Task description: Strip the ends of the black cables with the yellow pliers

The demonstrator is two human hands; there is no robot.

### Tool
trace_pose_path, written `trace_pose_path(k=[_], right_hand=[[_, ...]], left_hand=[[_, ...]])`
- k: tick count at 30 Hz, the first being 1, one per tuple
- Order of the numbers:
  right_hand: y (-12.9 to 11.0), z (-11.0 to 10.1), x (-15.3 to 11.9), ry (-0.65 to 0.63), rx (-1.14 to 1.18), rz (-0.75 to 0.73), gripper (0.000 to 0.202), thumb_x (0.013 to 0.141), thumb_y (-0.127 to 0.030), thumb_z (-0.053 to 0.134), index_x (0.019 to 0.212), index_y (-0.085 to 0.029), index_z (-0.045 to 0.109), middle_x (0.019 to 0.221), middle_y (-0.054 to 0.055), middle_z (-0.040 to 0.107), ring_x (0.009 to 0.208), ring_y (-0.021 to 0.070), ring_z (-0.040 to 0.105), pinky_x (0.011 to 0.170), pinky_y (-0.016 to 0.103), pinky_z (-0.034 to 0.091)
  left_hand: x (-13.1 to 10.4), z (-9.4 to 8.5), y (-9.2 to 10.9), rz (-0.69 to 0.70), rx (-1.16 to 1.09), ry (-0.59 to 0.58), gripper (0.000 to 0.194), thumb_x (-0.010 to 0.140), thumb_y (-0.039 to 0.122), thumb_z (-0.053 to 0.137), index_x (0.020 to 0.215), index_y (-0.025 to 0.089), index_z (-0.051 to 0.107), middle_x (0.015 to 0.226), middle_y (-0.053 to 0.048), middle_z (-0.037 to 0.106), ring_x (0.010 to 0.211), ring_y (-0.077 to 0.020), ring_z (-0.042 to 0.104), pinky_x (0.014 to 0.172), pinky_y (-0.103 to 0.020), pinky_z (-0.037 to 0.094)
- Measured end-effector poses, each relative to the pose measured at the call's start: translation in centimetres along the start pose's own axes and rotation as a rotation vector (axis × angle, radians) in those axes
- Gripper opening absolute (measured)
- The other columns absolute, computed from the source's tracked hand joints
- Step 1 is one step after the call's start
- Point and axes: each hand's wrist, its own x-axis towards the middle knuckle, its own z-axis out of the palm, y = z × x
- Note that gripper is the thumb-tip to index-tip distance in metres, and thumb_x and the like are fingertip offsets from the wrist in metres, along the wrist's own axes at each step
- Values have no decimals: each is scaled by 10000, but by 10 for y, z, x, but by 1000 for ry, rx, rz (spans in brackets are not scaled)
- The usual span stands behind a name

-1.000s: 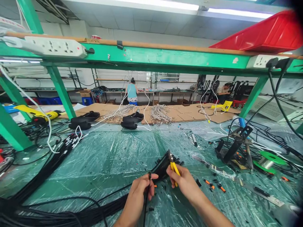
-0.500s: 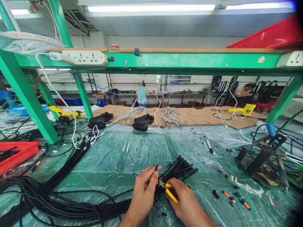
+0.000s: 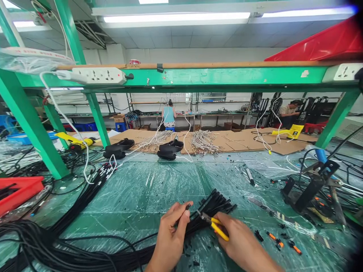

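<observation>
Between the thumb and fingers of my left hand [image 3: 171, 230] is the end of a black cable [image 3: 188, 206], pinched with its tip showing. My right hand [image 3: 236, 234] grips yellow-handled cutting pliers [image 3: 218, 227] by the handles. Their metal jaws point left, a short way right of my left fingertips. Just behind the jaws fans out the end of a black cable bundle [image 3: 219, 202]. The bundle passes behind my left hand and runs on to a heap of black cables [image 3: 34, 236] at the lower left.
Black offcuts and orange-black pieces [image 3: 295, 247] lie at the right, near a black metal fixture [image 3: 309, 189]. A red tray [image 3: 21, 192] stands at left. Black slippers [image 3: 170, 149] and grey cables [image 3: 204, 141] lie behind. Two people sit farther back. A green frame [image 3: 212, 77] crosses overhead.
My right hand has moved to the right with the pliers, so their jaws are farther from my left fingers. My left hand keeps its pinch on the cable. The view has tilted slightly upward.
</observation>
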Motion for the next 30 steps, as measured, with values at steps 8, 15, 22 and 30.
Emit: trace_pose_path(k=[8,15,22,30], right_hand=[[13,-22,9,193,148,187,255,818,-438,462,915,-204,486,928,142,600,893,319,554,771,414,356],[-22,5,1,7,652,58,423,843,-632,393,858,-216,471,662,-14,453,587,155,483,516,267,415],[-32,3,-5,-29,883,-50,452,829,-645,469,809,-195,498,662,-15,452,553,116,445,490,242,405],[-37,2,-8,-50,893,-19,486,813,-658,488,717,-182,487,604,-18,477,509,106,450,495,243,388]], left_hand=[[4,5,-5,-277,-334,-96,523,860,524,518,1102,85,666,574,28,476,435,-60,255,440,-212,173],[3,5,-3,-104,-11,-61,406,916,435,458,945,128,722,570,-16,533,526,-139,446,539,-249,358],[-11,12,-10,219,305,-157,327,939,248,430,1133,220,692,859,-106,657,768,-219,619,703,-280,466],[-15,24,-21,343,374,-185,295,930,181,438,1050,195,707,811,-102,678,730,-201,634,679,-258,485]])
